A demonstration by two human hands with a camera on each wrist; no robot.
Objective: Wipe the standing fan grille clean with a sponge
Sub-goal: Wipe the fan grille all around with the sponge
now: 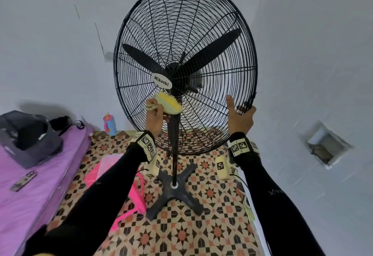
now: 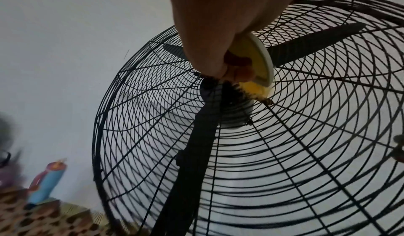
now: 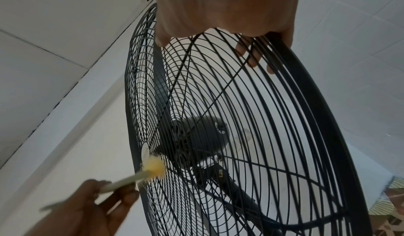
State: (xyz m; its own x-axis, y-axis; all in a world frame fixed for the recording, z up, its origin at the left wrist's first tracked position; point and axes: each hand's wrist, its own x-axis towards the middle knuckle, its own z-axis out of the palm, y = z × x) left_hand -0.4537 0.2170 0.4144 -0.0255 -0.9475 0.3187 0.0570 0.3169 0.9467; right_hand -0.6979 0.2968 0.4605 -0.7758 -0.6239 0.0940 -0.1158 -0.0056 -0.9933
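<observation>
A tall black standing fan fills the head view, its round wire grille (image 1: 212, 33) facing me, with a white "Mikachi" badge (image 1: 161, 80) at the hub. My left hand (image 1: 156, 114) grips a pale green scrubber with yellow bristles (image 1: 167, 103). The bristles press on the grille just below the badge. In the left wrist view the scrubber (image 2: 258, 61) sits under my fingers against the grille (image 2: 306, 136). My right hand (image 1: 240, 114) holds the grille's lower right rim, thumb up in front, fingers curled behind. The right wrist view shows those fingers (image 3: 253, 56) round the rim (image 3: 323, 101).
The fan's cross-shaped base (image 1: 175, 191) stands on patterned floor tiles between my arms. A purple mattress (image 1: 30, 195) with a dark bag (image 1: 30, 136) and a phone lies at the left. A blue and pink bottle (image 1: 110, 123) stands by the wall. Pink items (image 1: 94, 173) lie near the base.
</observation>
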